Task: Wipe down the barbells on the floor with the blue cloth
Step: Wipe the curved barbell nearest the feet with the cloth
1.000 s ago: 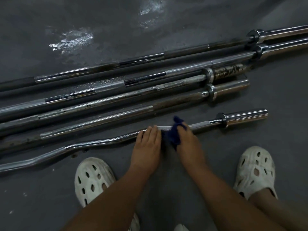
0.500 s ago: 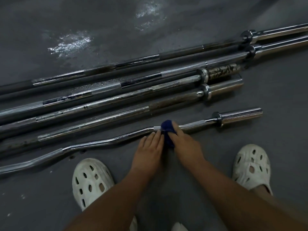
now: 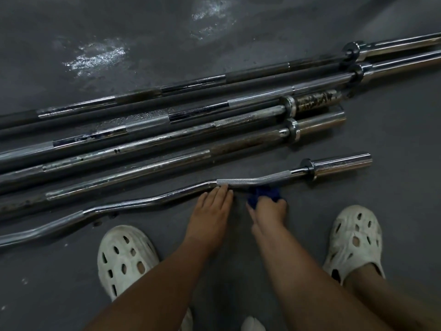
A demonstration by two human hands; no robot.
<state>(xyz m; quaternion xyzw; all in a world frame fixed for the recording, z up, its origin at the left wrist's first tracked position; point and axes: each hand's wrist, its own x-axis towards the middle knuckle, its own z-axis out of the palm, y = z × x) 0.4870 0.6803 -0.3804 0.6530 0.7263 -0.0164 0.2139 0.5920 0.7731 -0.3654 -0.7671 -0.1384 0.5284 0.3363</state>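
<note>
A chrome curl bar with bends lies nearest me on the dark floor, its sleeve at the right. My right hand grips a dark blue cloth just below the bar's knurled section. My left hand lies flat on the floor with fingers together, fingertips touching the bar's near side. Behind it lie several straight barbells, some rusty, side by side.
My two feet in white perforated clogs, the left clog and the right clog, stand on either side of my arms. The grey floor beyond the bars shows wet, shiny patches.
My right hand has pulled the cloth off the top of the curl bar toward me, below its near side. My left hand's fingers have slid back from over the bar to its edge.
</note>
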